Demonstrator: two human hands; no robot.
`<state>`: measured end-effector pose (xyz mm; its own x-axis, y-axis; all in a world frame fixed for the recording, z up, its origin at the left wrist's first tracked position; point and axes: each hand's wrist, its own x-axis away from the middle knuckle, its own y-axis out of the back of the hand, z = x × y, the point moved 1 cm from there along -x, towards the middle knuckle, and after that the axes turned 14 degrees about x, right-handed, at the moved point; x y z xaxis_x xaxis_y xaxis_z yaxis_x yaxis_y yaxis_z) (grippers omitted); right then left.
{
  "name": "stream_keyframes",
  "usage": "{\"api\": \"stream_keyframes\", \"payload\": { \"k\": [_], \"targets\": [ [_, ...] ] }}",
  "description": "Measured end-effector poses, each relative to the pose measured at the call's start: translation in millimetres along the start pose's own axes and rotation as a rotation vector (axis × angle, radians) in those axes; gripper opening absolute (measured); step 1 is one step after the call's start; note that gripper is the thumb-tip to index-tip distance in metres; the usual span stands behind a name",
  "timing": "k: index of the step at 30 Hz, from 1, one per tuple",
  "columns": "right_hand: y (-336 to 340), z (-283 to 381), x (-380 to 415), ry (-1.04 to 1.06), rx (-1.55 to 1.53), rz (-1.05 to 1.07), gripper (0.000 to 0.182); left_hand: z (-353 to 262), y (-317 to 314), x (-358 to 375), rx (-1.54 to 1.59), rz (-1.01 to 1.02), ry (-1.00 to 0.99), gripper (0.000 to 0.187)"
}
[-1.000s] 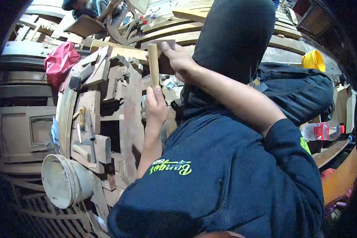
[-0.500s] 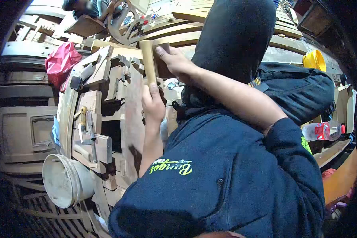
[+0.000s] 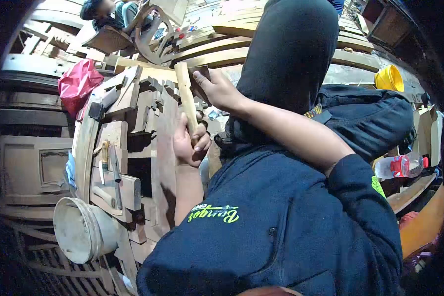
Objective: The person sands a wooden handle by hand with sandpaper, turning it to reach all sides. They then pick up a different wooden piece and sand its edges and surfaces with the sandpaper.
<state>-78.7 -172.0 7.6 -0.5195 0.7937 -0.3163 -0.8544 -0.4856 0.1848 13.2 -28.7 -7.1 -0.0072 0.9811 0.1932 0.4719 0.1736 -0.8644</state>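
because the pale wooden piece (image 3: 187,93) is slim and bare, it is probably light, stiff and hardly slippery, best held round its near end; the left hand (image 3: 186,148) curls its fingers closed there, the rest jutting beyond the grip. just beside the far end, the right hand (image 3: 221,90) pinches a dark flat piece (image 3: 198,69) under its thumb; i cannot tell if the 2 touch.

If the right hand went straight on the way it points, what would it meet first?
The right hand would likely meet the pale wooden piece in the left hand, though depth is unclear.
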Motion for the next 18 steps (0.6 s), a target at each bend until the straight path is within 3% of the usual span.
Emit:
{"api": "stream_keyframes", "payload": {
  "k": [3,7,10,14,16,17,18],
  "targets": [
    [-5,-4,-1,0.04,-0.017,-0.03,0.031,-2,0,1,0.347,0.327,0.16,0.04],
    [-5,-7,-5,0.097,0.007,-0.018,0.029,2,3,1,0.498,0.398,0.21,0.041],
    [-10,-11,-6,0.082,-0.039,-0.014,0.027,5,2,4,0.276,0.3,0.104,0.04],
    [-4,-5,-1,0.049,0.022,0.009,0.028,11,-9,7,-0.153,-0.17,-0.127,0.038],
    [-9,-9,-3,0.061,-0.096,0.022,0.027,14,-13,7,-0.598,-0.395,-0.342,0.034],
    [-9,-12,-4,0.058,-0.097,0.023,0.027,14,-8,3,-0.597,-0.398,-0.34,0.034],
    [-7,-12,-6,0.055,-0.034,0.006,0.028,11,-12,-3,-0.921,-0.319,-0.591,0.034]
  ]
}}
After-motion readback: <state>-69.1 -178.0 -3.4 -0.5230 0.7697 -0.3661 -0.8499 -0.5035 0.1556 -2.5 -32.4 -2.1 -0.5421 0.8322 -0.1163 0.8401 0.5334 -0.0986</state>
